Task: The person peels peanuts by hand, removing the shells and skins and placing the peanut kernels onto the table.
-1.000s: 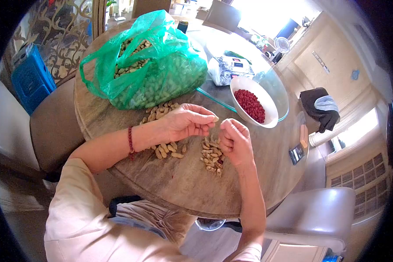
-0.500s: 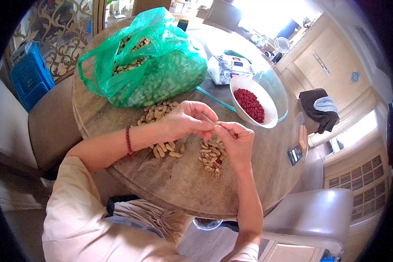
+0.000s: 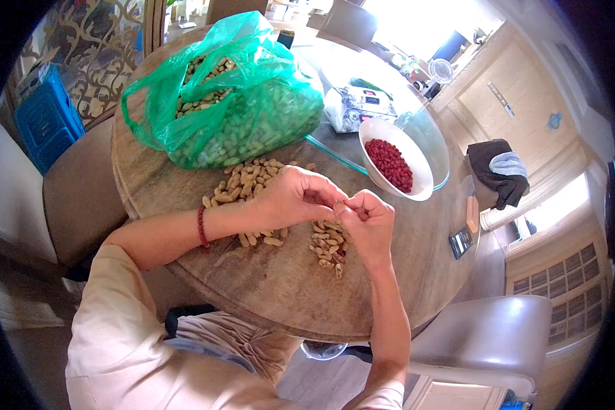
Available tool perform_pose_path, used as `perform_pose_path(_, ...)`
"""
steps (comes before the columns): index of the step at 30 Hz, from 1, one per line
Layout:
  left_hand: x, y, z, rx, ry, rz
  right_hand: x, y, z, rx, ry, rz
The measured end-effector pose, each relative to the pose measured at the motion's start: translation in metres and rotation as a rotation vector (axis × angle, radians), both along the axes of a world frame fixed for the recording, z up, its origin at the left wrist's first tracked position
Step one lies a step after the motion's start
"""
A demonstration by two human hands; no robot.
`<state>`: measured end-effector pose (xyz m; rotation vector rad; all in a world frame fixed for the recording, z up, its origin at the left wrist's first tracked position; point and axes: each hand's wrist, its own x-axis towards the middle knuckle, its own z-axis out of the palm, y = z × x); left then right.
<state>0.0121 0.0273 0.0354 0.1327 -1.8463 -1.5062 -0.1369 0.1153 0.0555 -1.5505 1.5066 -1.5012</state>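
My left hand (image 3: 297, 197), a red beaded bracelet on its wrist, meets my right hand (image 3: 367, 222) above the table. Thumbs and fingers of both are closed in a pinch around a peanut, which the fingertips almost wholly hide. Under and beside my left forearm lies a heap of unshelled peanuts (image 3: 242, 181). A smaller pile of peanut shells (image 3: 329, 242), with some reddish bits among them, lies just below my right hand. Farther back, a white bowl (image 3: 420, 179) holds red-skinned shelled peanuts (image 3: 391, 164).
A green plastic bag (image 3: 253, 116) full of peanuts stands at the back left of the round table (image 3: 287, 301). Behind the bowl are a glass tray (image 3: 439, 140) and a white patterned packet (image 3: 362, 106). A phone (image 3: 460, 242) lies near the right edge.
My left hand has rolled and dropped slightly, its fingers now more curled. The fingertips stay together, and the tan piece visible between them before is now covered.
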Motion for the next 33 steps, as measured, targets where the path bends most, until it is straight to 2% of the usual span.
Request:
perform_pose_path(8, -0.001, -0.001, -0.003, -0.001, 0.002, 0.009, 0.001, -0.001, -0.005, -0.024, -0.001, -0.005)
perform_pose_path(11, -0.002, -0.006, -0.001, 0.072, 0.029, -0.067, -0.006, -0.004, -0.007, -0.057, 0.046, -0.050)
perform_pose_path(13, -0.001, -0.009, 0.002, 0.249, -0.029, -0.102, -0.008, -0.004, -0.005, -0.033, 0.031, -0.034)
perform_pose_path(15, 0.001, -0.006, 0.004, 0.304, -0.046, -0.095, -0.008, -0.004, -0.005, -0.012, 0.015, -0.017)
perform_pose_path(18, 0.001, -0.004, 0.005, 0.414, -0.049, -0.109, -0.008, -0.003, -0.005, -0.092, 0.115, -0.060)
perform_pose_path(20, 0.000, -0.005, 0.002, 0.469, -0.033, -0.127, -0.011, -0.003, -0.003, -0.256, 0.441, -0.080)
perform_pose_path(22, 0.000, -0.005, -0.001, 0.551, 0.031, -0.232, -0.012, -0.002, -0.001, -0.285, 0.459, -0.080)
perform_pose_path(24, 0.000, -0.004, -0.001, 0.561, 0.038, -0.253, -0.013, 0.000, 0.000, -0.314, 0.475, -0.080)
perform_pose_path(29, 0.004, 0.001, 0.005, 0.549, 0.017, -0.248, -0.016, -0.003, -0.008, -0.323, 0.299, -0.038)
perform_pose_path(33, 0.006, 0.005, 0.010, 0.457, 0.008, -0.192, -0.014, 0.003, 0.002, -0.247, 0.383, -0.072)
